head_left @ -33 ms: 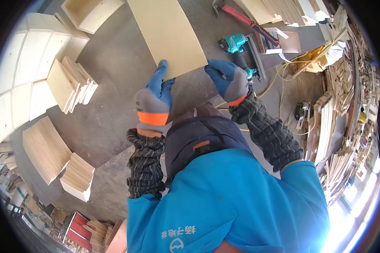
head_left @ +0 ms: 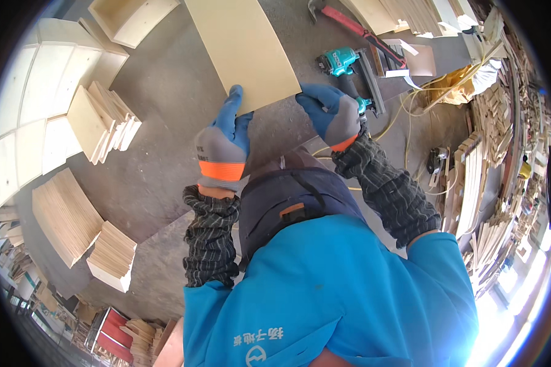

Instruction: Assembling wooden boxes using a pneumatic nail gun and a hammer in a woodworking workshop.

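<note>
Head view: pale plywood panel (head_left: 242, 49) lies flat on the grey surface (head_left: 165, 104), running from the top edge down to the hands. Left hand (head_left: 223, 144), in a grey-blue glove with an orange cuff band, has its fingers together and stretched forward, fingertips pressed on the panel's near left corner, palm on the surface below the edge. Right hand (head_left: 332, 115), same glove type, is curled over the panel's near right corner, fingers bent onto the edge; can't tell whether the thumb is under it. Teal nail gun (head_left: 349, 70) sits just beside the right hand, upper right, with a yellow hose (head_left: 404, 116) trailing off to the right. Red-handled hammer (head_left: 355, 24) lies beyond it near the top. No readable packages or signs on the surface; a red and white flat item (head_left: 107, 333) shows at lower left, too blurred to tell what it is. Open wooden box (head_left: 131, 18) at top left. Leaning stack of small plywood boards (head_left: 101, 122) left of the panel, well apart. Two more board stacks (head_left: 64, 214) and (head_left: 113, 257) at lower left. Stacked timber strips (head_left: 483, 183) crowd the right rim. Person's blue jacket (head_left: 337, 293) and dark apron (head_left: 288, 205) fill the lower middle.
</note>
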Demonstrator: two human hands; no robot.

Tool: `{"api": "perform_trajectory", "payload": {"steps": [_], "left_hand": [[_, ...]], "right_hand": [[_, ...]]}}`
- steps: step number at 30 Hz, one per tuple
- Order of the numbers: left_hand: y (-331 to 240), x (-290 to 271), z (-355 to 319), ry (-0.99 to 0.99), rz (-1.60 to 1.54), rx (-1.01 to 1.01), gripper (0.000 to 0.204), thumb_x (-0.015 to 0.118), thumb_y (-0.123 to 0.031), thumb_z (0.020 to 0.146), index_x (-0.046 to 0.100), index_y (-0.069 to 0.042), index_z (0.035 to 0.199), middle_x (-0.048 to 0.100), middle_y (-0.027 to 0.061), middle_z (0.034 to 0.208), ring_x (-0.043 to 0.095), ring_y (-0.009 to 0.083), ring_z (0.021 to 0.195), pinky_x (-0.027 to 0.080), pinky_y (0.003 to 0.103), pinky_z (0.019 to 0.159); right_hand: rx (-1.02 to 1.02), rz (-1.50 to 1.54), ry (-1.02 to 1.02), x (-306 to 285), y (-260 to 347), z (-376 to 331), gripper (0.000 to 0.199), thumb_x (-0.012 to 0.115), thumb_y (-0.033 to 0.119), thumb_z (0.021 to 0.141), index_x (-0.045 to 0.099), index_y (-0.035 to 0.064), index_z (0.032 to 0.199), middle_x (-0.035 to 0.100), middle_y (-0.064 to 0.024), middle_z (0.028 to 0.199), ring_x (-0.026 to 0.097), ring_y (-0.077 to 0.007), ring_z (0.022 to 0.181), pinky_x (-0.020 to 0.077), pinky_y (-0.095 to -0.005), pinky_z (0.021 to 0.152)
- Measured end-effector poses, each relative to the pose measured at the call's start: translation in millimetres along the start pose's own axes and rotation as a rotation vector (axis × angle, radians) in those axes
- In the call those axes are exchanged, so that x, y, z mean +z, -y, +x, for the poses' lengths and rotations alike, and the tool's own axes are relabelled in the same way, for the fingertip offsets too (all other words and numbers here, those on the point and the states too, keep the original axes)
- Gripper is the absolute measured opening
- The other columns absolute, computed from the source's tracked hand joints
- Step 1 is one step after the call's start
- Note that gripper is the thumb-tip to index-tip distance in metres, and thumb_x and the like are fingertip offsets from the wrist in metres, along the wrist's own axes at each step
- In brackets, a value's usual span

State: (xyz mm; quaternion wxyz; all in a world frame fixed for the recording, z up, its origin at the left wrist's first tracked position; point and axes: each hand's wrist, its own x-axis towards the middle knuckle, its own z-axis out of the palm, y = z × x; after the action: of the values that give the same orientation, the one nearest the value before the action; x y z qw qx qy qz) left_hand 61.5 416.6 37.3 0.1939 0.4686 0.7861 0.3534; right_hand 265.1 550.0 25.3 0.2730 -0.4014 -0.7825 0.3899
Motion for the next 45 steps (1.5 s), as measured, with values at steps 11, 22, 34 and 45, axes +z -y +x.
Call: {"api": "perform_trajectory", "payload": {"steps": [11,22,34,45], "left_hand": [[14.2,3.4,0.9,0.013,-0.211,0.046,0.049,0.064,0.009,0.102,0.063,-0.001,0.15,0.072,0.0229,0.141,0.073,0.022,0.122,0.062,0.035,0.1],[19.4,11.2,-1.4,-0.154,-0.025,0.24,0.049,0.075,-0.002,0.097,0.068,-0.009,0.145,0.076,0.0232,0.126,0.078,0.043,0.103,0.064,0.044,0.083],[13.1,8.7,-0.9,-0.128,-0.076,0.15,0.043,0.076,-0.006,0.099,0.071,-0.01,0.141,0.075,0.0211,0.132,0.078,0.0385,0.11,0.064,0.042,0.087],[20.4,8.4,-1.9,-0.194,-0.044,0.231,0.04,0.077,-0.009,0.098,0.074,-0.011,0.137,0.079,0.0191,0.118,0.079,0.0382,0.098,0.064,0.043,0.081]], "right_hand": [[-0.022,-0.174,0.025,-5.0,14.1,7.7,0.019,0.08,0.015,0.096,0.082,0.0065,0.112,0.078,-0.0168,0.092,0.077,-0.0319,0.083,0.0601,-0.0404,0.074],[-0.128,-0.133,0.064,-26.4,-41.0,9.8,0.023,0.075,0.018,0.099,0.08,0.0045,0.117,0.079,-0.0211,0.103,0.077,-0.0403,0.094,0.0617,-0.0454,0.08],[0.609,-0.795,0.111,-18.0,-160.8,29.3,0.095,0.082,0.043,0.092,0.034,0.0036,0.164,0.072,-0.028,0.133,0.072,-0.0453,0.119,0.0559,-0.0543,0.097],[0.733,0.268,0.285,-137.4,31.3,5.9,0.031,0.076,0.024,0.095,0.073,-0.0001,0.114,0.065,-0.0002,0.077,0.063,-0.0093,0.069,0.0513,-0.0296,0.063]]}}
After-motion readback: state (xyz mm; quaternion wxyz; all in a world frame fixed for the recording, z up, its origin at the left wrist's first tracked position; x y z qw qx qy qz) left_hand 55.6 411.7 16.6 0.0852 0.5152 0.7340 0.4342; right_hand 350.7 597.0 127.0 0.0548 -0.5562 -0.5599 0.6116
